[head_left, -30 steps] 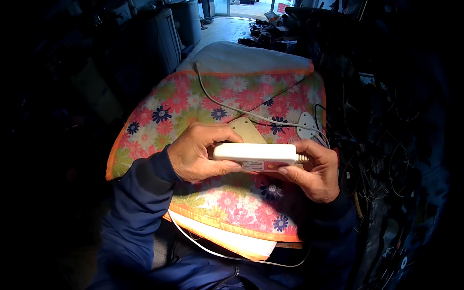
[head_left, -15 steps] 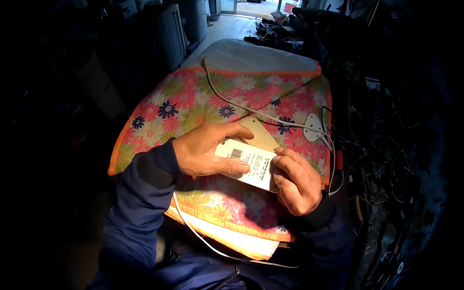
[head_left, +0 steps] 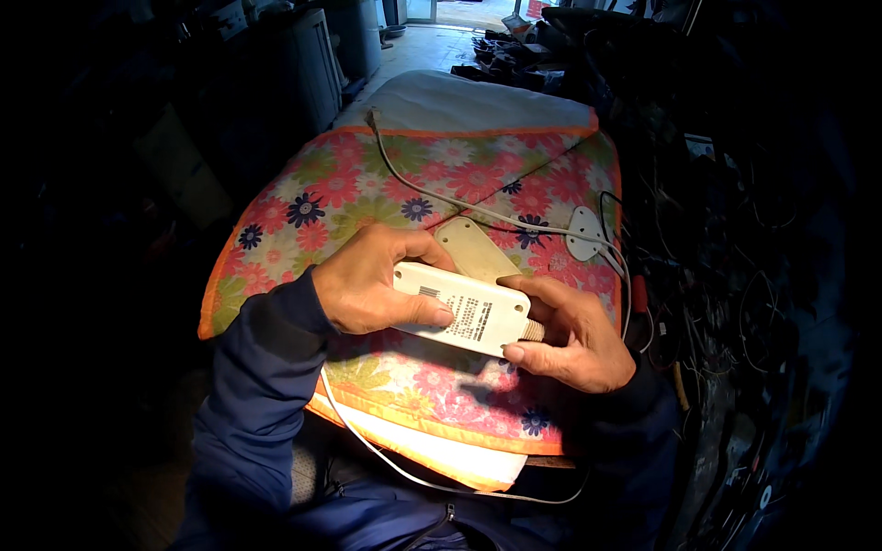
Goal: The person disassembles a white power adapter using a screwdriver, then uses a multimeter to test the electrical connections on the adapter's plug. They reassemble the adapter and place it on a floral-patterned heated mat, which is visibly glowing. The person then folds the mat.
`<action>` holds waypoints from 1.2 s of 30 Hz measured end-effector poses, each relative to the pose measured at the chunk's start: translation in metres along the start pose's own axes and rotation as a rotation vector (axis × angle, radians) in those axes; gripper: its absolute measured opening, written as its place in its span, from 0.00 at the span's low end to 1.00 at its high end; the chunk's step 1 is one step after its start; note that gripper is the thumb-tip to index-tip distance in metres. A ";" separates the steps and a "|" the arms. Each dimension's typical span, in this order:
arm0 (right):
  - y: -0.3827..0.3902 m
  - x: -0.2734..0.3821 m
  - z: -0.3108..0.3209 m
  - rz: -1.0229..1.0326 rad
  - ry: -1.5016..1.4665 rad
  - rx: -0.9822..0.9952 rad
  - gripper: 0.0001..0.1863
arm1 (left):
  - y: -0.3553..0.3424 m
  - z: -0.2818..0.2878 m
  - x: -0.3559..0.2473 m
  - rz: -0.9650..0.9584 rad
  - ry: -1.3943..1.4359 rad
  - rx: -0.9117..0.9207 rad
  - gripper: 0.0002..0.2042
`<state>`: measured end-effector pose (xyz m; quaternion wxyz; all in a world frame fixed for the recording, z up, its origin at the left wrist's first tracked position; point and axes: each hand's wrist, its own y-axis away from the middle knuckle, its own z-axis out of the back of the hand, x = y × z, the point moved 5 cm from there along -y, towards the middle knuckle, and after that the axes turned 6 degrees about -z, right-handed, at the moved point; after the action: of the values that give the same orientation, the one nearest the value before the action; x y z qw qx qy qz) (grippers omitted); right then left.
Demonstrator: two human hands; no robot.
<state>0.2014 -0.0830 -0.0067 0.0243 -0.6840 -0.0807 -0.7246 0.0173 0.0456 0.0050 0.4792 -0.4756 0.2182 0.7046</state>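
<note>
A white power strip is held above the flowered cloth, its printed back with corner screw holes facing up. My left hand grips its left end, thumb pressed on the label and fingers curled over the far edge. Closed around the other end is my right hand, thumb at the near corner and fingers at the far side. A ribbed cord sleeve shows between thumb and fingers there. Just beyond the strip lies a cream plastic plate with holes, partly covered by it.
The flowered cloth with orange trim covers the work surface. A white cord with a plug crosses it to a white plate with holes at the right. Another white cord hangs near my lap. Dark clutter and wires crowd the right side.
My right hand has shifted from covering the strip's right end to holding its corners, uncovering the ribbed sleeve. The strip has tilted slightly, showing its near side. My left hand keeps its grip.
</note>
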 end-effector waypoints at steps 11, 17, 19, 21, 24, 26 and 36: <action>-0.001 -0.012 0.005 0.039 -0.115 -0.234 0.16 | 0.006 0.008 -0.046 -0.610 -0.570 -0.502 0.18; -0.002 -0.012 0.011 0.079 -0.299 -0.349 0.16 | 0.007 -0.022 -0.012 0.176 0.095 -0.107 0.15; 0.002 -0.007 0.003 0.128 -0.349 -0.285 0.17 | -0.002 -0.033 -0.014 0.114 0.354 -0.025 0.16; 0.002 -0.007 -0.009 0.150 -0.331 -0.244 0.18 | -0.004 -0.035 -0.014 0.101 0.422 -0.022 0.17; 0.001 -0.014 -0.024 0.060 -0.364 -0.197 0.19 | -0.002 -0.039 -0.002 0.018 0.648 -0.182 0.15; 0.000 -0.012 -0.026 0.000 -0.349 -0.156 0.18 | 0.000 -0.033 -0.001 0.017 0.616 -0.185 0.14; 0.001 -0.005 0.037 0.161 0.212 -0.634 0.09 | 0.018 0.038 0.025 0.089 0.677 -0.339 0.15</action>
<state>0.2384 -0.0793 -0.0101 -0.1239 -0.5826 0.2056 -0.7765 -0.0181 0.0779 -0.0023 0.2635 -0.7441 0.2649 0.5538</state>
